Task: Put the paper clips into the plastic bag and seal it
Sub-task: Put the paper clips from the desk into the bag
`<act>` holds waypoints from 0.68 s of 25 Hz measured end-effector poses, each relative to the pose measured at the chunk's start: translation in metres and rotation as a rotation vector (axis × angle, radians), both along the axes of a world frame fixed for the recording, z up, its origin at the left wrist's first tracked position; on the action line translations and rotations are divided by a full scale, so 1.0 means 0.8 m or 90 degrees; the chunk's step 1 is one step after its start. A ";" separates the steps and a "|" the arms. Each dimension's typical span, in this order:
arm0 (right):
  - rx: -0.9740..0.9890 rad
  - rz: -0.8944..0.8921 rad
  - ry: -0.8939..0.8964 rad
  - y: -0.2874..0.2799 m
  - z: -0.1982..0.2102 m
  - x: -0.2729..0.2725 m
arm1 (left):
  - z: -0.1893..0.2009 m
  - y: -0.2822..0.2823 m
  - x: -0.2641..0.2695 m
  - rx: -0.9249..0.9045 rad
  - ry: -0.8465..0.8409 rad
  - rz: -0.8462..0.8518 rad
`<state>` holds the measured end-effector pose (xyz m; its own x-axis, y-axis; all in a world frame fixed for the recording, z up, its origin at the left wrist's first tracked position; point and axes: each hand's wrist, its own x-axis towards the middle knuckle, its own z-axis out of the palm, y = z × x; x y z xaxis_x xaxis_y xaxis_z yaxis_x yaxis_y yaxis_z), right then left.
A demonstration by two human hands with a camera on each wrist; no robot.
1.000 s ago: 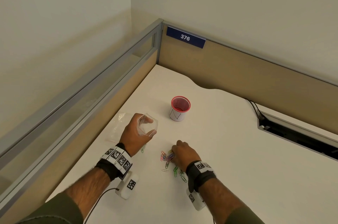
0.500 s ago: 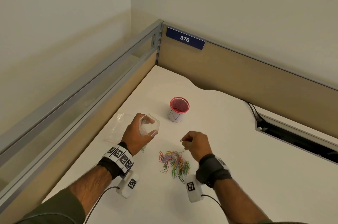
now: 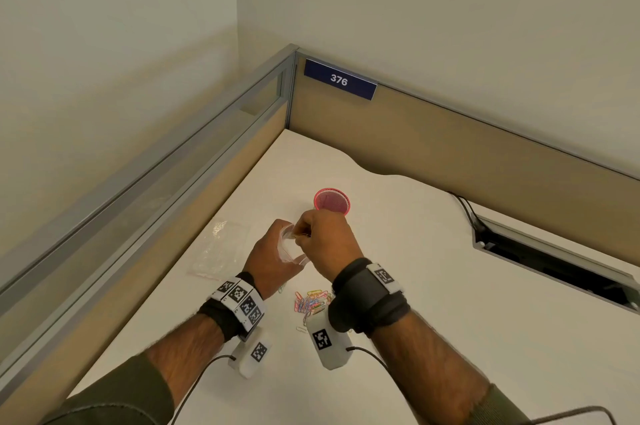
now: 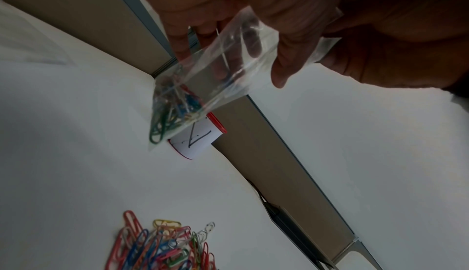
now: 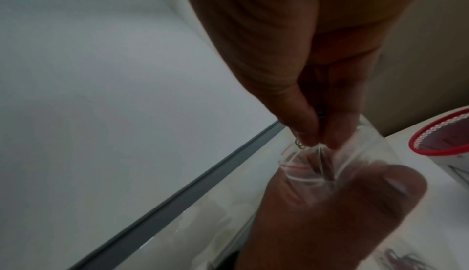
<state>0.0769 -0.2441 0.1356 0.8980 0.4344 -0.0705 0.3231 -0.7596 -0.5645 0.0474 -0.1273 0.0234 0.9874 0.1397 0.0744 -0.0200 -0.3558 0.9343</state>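
Nearest the wearer, two forearms in dark olive sleeves are reaching forward over a white desk (image 3: 433, 251), each wrist wearing a black strap with square-patterned tags. Between the wrists, toward 6 o'clock in the head view, a loose heap of coloured wire paper clips (image 3: 311, 300) is lying on the desk, partly hidden by the right wrist. Just beyond it, the left hand (image 3: 273, 260) is gripping a small clear plastic zip bag (image 4: 203, 86) above the desk, fingers curled round its upper part and holding its mouth open; a cluster of green, blue and red clips is already sitting in the bag's lower corner. The right hand (image 3: 325, 241) is touching the bag's mouth from 3 o'clock, its thumb and fingertips (image 5: 308, 134) pinching a thin wire clip at the opening, beside the bag's red seal line. At 9 o'clock from the hands, a second clear plastic bag (image 3: 221, 251) is lying flat on the desk. Just past the right hand, at 12 o'clock, a white cup with a red rim (image 3: 331, 201) is standing upright. Farther off, tan partition panels are meeting in a corner, and a blue plate reading 376 (image 3: 339, 79) is hanging there.
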 end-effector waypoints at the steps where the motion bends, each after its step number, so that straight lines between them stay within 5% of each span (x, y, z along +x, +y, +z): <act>1: -0.013 0.004 -0.004 0.001 0.000 0.000 | 0.002 -0.001 0.000 -0.003 0.003 0.001; 9: 0.230 -0.145 0.003 -0.069 0.001 0.018 | 0.000 0.007 -0.005 -0.051 -0.041 -0.015; 14: -0.217 -0.093 0.186 -0.145 -0.122 -0.008 | -0.001 0.024 -0.015 -0.063 -0.049 0.010; 17: -0.311 -0.098 0.269 -0.147 -0.170 -0.049 | -0.007 0.033 -0.018 -0.056 -0.040 0.022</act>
<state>0.0374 -0.3614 -0.0006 0.7989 0.1321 -0.5868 0.0165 -0.9800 -0.1982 0.0327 -0.1009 0.0180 0.9757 0.1822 0.1219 -0.0688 -0.2734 0.9594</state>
